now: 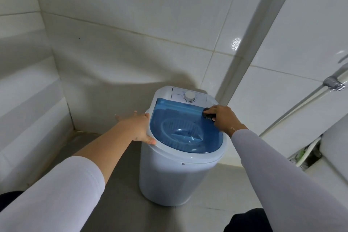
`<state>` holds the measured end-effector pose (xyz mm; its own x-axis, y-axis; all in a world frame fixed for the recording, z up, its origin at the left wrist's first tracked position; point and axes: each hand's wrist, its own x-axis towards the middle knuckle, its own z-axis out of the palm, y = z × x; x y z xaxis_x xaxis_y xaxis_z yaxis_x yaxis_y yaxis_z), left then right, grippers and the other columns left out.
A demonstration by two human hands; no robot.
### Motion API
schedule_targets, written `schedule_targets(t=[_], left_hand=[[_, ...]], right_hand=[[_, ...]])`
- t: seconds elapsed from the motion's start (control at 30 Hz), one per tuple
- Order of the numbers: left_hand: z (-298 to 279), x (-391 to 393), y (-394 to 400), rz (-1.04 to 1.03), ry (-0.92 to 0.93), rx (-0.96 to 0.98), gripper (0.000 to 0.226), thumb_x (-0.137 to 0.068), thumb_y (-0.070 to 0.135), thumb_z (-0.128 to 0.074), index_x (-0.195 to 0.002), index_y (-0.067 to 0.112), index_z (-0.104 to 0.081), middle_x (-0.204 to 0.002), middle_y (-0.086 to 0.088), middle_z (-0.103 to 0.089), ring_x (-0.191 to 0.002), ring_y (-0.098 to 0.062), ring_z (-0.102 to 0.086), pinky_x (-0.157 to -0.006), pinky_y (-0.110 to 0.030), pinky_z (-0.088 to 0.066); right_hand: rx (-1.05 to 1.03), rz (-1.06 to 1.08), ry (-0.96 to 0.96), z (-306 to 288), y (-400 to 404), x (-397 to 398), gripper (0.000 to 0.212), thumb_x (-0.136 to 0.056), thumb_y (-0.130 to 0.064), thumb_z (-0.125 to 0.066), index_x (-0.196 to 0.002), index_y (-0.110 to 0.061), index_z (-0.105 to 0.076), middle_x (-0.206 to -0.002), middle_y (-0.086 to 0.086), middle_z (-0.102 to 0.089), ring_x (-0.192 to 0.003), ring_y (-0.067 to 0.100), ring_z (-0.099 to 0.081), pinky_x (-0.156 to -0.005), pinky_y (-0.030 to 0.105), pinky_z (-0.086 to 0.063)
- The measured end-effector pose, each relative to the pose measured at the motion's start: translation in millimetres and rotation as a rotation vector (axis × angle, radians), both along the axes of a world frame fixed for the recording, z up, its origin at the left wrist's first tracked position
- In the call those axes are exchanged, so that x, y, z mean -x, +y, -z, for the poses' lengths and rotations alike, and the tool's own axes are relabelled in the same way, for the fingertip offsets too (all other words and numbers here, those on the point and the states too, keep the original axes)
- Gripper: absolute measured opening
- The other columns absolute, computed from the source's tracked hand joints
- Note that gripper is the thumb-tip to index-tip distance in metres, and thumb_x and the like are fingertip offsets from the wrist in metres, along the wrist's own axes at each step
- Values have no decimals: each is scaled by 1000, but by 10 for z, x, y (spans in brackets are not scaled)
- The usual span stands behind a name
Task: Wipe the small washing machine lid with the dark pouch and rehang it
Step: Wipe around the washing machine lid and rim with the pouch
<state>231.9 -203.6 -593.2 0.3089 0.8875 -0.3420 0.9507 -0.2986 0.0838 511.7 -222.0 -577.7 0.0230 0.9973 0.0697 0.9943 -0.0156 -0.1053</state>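
A small white washing machine (169,175) stands on the floor against the tiled wall. Its translucent blue lid (185,128) is closed, with a white dial (189,97) behind it. My right hand (224,118) grips a small dark pouch (208,114) and presses it on the lid's far right corner. My left hand (139,128) rests on the machine's left rim, thumb on top of the rim and fingers spread down the side.
White tiled walls (131,43) close in behind and to the left. A white vertical pipe (250,43) runs up behind the machine. At the right are a chrome fitting (334,84) and a white fixture (329,156). Grey floor (116,156) lies around the machine.
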Motion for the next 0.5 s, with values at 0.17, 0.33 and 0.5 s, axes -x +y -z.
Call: schedule_targets(t=[0.17, 0.33, 0.5], left_hand=[[78, 19, 25, -25, -11, -6, 101, -74, 67, -62, -151, 22, -15, -157, -3, -28, -149, -28, -16, -112, -62, -23], [194, 9, 5, -91, -109, 16, 97, -75, 62, -64, -150, 23, -17, -159, -4, -24, -150, -28, -9, -114, -64, -18], [183, -43, -40, -149, -163, 50, 83, -78, 54, -66, -143, 16, -31, -154, -9, -32, -149, -30, -13, -113, -61, -22]], right_hand=[[-76, 55, 71, 51, -84, -100, 46, -83, 8, -49, -117, -19, -64, -130, 5, -60, -117, 28, -54, -103, 31, -39], [-78, 172, 153, 127, -112, -231, 46, -82, 6, -46, -112, -22, -67, -122, 8, -64, -105, 31, -59, -92, 31, -46], [-13, 201, 70, -81, -79, -236, 33, -89, -4, -48, -110, -20, -69, -117, 10, -67, -100, 31, -61, -86, 30, -46]])
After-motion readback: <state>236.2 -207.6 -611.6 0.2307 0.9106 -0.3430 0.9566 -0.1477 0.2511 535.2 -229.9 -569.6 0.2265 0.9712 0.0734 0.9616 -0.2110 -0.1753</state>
